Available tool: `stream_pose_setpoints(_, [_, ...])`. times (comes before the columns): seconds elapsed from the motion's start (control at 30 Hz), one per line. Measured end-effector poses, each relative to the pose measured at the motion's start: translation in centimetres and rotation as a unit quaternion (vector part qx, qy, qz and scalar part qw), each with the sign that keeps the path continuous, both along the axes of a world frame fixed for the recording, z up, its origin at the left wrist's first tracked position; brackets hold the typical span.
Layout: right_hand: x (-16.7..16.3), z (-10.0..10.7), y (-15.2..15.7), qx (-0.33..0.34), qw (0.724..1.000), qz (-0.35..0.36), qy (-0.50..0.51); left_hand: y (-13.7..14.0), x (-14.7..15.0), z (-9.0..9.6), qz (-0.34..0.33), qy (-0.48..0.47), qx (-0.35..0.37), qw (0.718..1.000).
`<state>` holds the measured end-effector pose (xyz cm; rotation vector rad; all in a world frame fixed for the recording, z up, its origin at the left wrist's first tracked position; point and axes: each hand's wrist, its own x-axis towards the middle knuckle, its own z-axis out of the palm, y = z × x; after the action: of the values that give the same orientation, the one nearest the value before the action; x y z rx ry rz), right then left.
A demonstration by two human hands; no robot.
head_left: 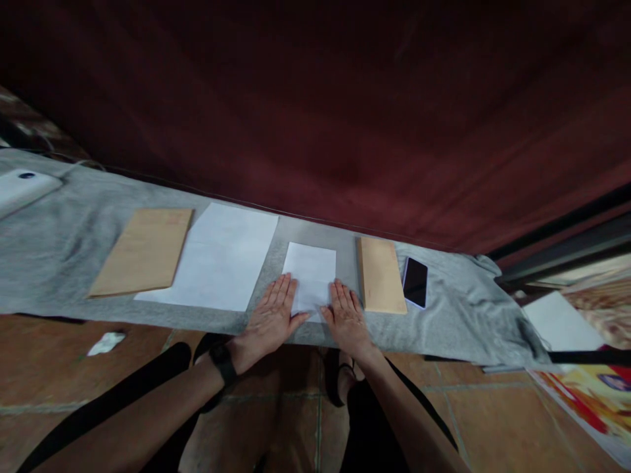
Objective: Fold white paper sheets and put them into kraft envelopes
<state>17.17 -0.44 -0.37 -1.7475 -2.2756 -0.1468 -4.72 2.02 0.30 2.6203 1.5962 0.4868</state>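
Small white paper sheet [311, 266] lies flat on the grey cloth [456, 309], between the two hands, short edge toward the person. Left hand [273, 315] is palm-down on its left side: index fingertip at the left edge about midway along, other fingers mostly out on the cloth, thumb angled in over the near left corner. Right hand [349, 323] mirrors it, index fingertip at the right edge, thumb tip over the near right part, remaining fingers off the sheet. Both hands spread flat, nothing gripped, fingers extended and pointing away from the body (how hard they press, can't tell). The far half of the sheet is uncovered, beyond the fingertips; the middle of the near part shows between the thumbs.

Black wristband [223, 363] on the left wrist (watch or band, too blurred to say).

Left of the hands: large white paper sheet [229, 256], well clear of the small one, its left side under a brown paper envelope [150, 249]. Right: second brown paper envelope [383, 276], narrower-looking, just beside the right hand's outer fingers. Next to that, dark-screened smartphone [415, 282], close against the envelope's right side (contact unclear). White device [27, 189] at far left, cut off by the frame. Dark red curtain [315, 131] behind, brown tiled floor [493, 420] below.
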Motion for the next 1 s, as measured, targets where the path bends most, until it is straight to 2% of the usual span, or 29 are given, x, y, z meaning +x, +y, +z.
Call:
stream_pose_setpoints(0.23, [0.5,-0.2,-0.1,-0.017,1.000,-0.012,0.008,-0.1,-0.3,0.0,0.017,0.012,-0.001,1.000])
stream_pose_setpoints(0.4, [0.5,0.5,0.1,-0.038,0.999,-0.022,0.018,-0.1,-0.4,0.0,0.022,0.005,-0.010,1.000])
stream_pose_setpoints(0.63, [-0.7,1.2,-0.5,-0.036,0.997,0.071,0.021,-0.1,-0.5,0.0,0.017,0.011,-0.021,1.000])
stream_pose_setpoints(1.0, [0.8,0.7,-1.3,-0.022,1.000,0.020,0.002,-0.3,-1.0,-0.2,0.031,0.026,-0.013,0.999])
